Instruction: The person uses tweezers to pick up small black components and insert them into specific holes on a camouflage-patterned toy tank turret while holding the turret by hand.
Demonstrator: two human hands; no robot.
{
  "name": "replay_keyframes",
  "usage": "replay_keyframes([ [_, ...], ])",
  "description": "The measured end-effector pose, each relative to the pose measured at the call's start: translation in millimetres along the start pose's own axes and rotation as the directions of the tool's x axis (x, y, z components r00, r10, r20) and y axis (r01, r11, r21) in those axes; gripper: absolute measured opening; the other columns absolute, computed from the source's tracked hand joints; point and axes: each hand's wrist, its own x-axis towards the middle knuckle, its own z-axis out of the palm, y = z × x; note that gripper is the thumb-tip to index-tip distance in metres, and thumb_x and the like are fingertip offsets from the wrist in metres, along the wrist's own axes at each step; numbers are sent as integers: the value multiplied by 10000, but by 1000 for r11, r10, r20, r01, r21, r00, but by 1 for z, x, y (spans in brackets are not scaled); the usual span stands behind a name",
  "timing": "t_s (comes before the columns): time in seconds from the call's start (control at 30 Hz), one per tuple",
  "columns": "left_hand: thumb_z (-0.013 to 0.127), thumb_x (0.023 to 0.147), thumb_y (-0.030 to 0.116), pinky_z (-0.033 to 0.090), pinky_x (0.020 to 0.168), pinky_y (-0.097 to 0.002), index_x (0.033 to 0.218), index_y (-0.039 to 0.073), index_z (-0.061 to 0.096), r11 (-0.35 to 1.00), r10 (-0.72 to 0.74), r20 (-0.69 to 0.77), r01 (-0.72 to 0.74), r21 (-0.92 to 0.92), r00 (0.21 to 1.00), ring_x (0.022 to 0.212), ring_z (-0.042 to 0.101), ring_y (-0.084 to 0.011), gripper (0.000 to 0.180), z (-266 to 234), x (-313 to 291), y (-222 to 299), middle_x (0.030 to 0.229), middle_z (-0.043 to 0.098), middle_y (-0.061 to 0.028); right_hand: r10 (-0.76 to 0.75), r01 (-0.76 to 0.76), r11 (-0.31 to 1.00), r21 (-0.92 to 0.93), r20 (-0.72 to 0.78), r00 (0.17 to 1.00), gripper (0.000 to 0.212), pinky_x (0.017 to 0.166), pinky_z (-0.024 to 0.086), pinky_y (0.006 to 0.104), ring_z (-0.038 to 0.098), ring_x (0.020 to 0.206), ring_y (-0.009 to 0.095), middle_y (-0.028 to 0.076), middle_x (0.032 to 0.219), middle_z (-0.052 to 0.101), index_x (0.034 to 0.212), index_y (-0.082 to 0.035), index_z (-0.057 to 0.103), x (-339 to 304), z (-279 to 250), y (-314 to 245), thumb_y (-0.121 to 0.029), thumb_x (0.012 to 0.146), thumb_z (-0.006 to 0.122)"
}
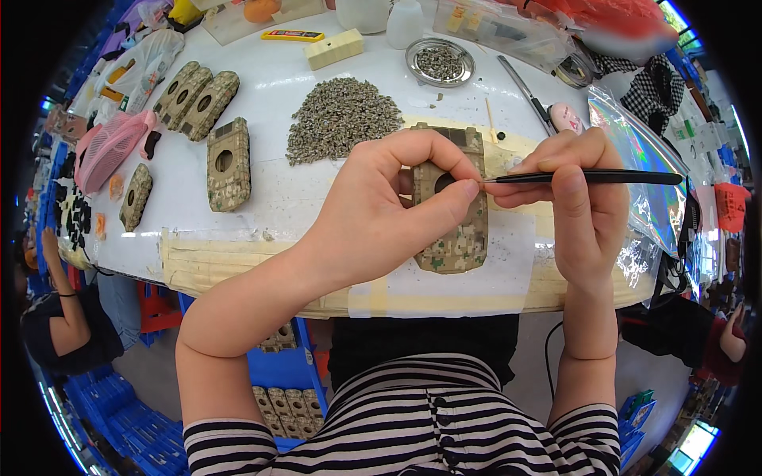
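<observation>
The left hand (381, 210) is closed on a camouflage hull (454, 230), thumb and forefinger pinching its upper part while the hull lies flat on the white surface (270, 190). The right hand (583, 198) grips a thin black tool (587, 177) between thumb and fingers; its tip meets the left forefinger at the hull's round hole.

Just beyond the left hand sits a pile of small camouflage parts (341, 115), and further out a round metal dish (439, 62) holds more of them. To the left of that hand lies another hull (228, 164) with a round hole, three more in a row (193, 97) beyond it, and a smaller one (136, 196) further left. A pink fan (111, 147) rests at the far left. A cream block (334, 49) and a yellow cutter (292, 35) lie at the far edge. Right of the right hand, a shiny plastic bag (643, 159) hangs over the edge.

The near edge of the surface is wrapped in tan tape (238, 262). Below it stand blue crates (286, 373) with more hulls. Another person (55, 317) sits off to the left.
</observation>
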Motion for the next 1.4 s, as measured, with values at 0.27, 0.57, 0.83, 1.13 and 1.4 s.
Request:
replay_keyframes([
  [0.27, 551, 880, 109, 452, 744, -208, 971, 9, 578, 993, -47, -13, 46, -106, 999, 858, 544, -54, 138, 0, 0, 3, 926, 595, -32, -67, 64, 988, -137, -15, 998, 245, 659, 573, 299, 649, 712, 236, 162, 856, 548, 926, 26, 427, 2, 2, -3, -215, 967, 409],
  [0.57, 488, 783, 75, 456, 747, -200, 1092, 24, 550, 931, -167, 68, 180, -318, 984, 880, 563, -70, 320, -6, 1, 14, 986, 591, -31, -173, 189, 963, -189, 98, 980, 151, 700, 479, 286, 588, 789, 196, 149, 853, 616, 871, 10, 531, -2, 11, -11, -90, 835, 639],
  [0.83, 487, 760, 55, 458, 757, -210, 1100, 11, 549, 932, -172, 67, 185, -313, 983, 914, 563, -79, 349, -7, 2, 13, 1009, 585, -39, -204, 210, 965, -158, 54, 978, 160, 728, 478, 287, 595, 800, 195, 147, 860, 624, 894, 6, 511, 1, 8, -11, -113, 860, 612],
  [1.13, 474, 747, -3, 464, 764, -220, 1043, 6, 544, 986, -53, 58, 61, -155, 997, 908, 559, -78, 305, -6, 0, 11, 989, 572, -40, -102, 117, 969, -217, 81, 991, 134, 734, 462, 282, 586, 813, 184, 111, 846, 589, 881, 12, 541, 0, -6, -4, -101, 860, 609],
  [1.4, 492, 753, 4, 452, 705, -203, 954, 22, 533, 951, -126, 101, 150, -271, 987, 828, 541, -55, 206, -8, 2, 11, 932, 556, -23, -146, 164, 969, -185, 108, 983, 163, 717, 467, 288, 599, 809, 197, 132, 861, 612, 876, 9, 553, -3, -4, -2, -108, 828, 655],
])
